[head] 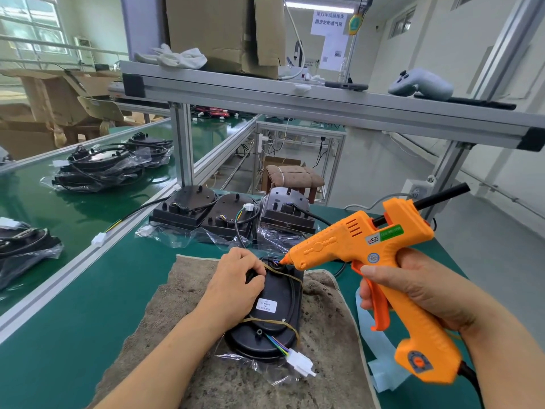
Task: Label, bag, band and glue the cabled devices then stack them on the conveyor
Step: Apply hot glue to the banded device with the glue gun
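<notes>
The green bench (88, 335) fills the foreground, with the green conveyor (73, 214) running along its left side behind an aluminium rail; on the conveyor lie stacks of bagged devices (100, 169), well apart from the work; a worn brown cloth (330, 335) is spread on the bench, and at the far edge of the bench stands a row of three black devices (230, 214) with loose cables; in the middle of the cloth lies the device (277, 290) being worked on, black and oval, flat on its face inside a clear bag (250, 361); the orange glue gun (354, 240) is held above it and to the right, tilted down so that its nozzle touches the cable entry at the far end of the device; the right grip (413, 287) is wrapped round the gun's handle with fingers across the trigger; the left grip (233, 284) is curled over the device's far left edge, just beside the nozzle, holding it down; two rubber bands (274, 321) cross the device; a white label (267, 306) sits between them; a white connector (299, 364) on coloured wires lies at the near end.
</notes>
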The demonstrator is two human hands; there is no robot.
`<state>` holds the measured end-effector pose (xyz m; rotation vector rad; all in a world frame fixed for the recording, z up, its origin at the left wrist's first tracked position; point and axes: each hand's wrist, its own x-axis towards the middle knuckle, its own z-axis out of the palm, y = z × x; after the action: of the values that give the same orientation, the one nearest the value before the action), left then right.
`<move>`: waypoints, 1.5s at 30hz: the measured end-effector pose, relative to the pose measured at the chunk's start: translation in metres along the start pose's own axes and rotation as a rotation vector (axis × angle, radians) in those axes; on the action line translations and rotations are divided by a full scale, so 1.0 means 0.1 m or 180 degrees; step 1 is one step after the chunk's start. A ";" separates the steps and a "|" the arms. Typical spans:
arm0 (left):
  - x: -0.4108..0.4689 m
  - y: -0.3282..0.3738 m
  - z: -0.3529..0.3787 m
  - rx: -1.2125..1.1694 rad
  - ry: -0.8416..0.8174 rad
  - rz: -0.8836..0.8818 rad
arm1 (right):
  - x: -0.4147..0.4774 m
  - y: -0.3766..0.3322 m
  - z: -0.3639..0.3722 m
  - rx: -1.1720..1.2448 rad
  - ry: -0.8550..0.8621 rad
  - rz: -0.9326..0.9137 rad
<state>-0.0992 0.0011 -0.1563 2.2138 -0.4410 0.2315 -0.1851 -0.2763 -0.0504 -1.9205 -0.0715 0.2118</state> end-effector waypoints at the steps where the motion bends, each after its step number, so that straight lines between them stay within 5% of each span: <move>1: 0.00 0.00 0.00 0.0001 0.0012 0.0015 | 0.00 0.00 0.00 0.0011 0.0013 0.0001; 45: -0.02 0.01 0.00 0.0011 0.0076 0.0030 | 0.06 -0.11 0.03 -0.0215 -0.0021 -0.0021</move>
<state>-0.1011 0.0006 -0.1559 2.2104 -0.4383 0.2635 -0.1794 -0.2691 -0.0418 -1.9865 -0.0903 0.2135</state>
